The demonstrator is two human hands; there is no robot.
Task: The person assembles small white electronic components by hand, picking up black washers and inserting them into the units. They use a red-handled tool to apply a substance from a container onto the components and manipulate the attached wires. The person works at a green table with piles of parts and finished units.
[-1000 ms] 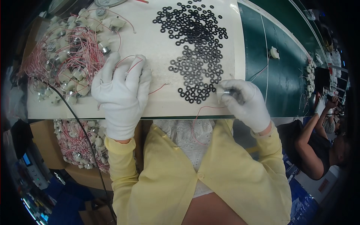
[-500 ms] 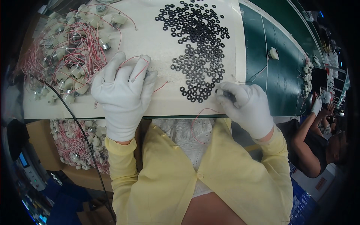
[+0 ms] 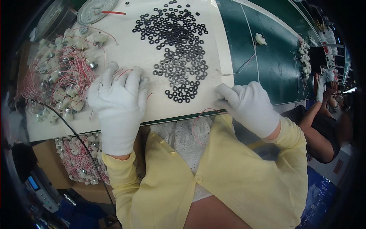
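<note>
My left hand (image 3: 119,101), in a white glove, rests with bent fingers on the white work surface beside a pile of white plastic parts (image 3: 66,76) with metal ends and red wires. A thin red wire (image 3: 124,71) runs between its fingers; whatever lies under the palm is hidden. My right hand (image 3: 248,105), also gloved, is closed in a pinch near the front edge. What its fingertips hold is hidden, but a looped red wire (image 3: 195,124) trails from beneath it over the edge. Between the hands, farther back, many small black rings (image 3: 175,34) are spread out.
A round metal lid or dish (image 3: 89,13) with a red stick (image 3: 113,12) lies at the back left. One white part (image 3: 260,39) with wires sits on the green surface (image 3: 244,53). Below left, a cardboard box (image 3: 47,162) holds more wired parts. At right, another person's arm (image 3: 309,110) shows.
The view has shifted, so the rings and pile appear farther left, and the round metal dish shows more. The dark thing seen in my right fingers is now hidden behind them.
</note>
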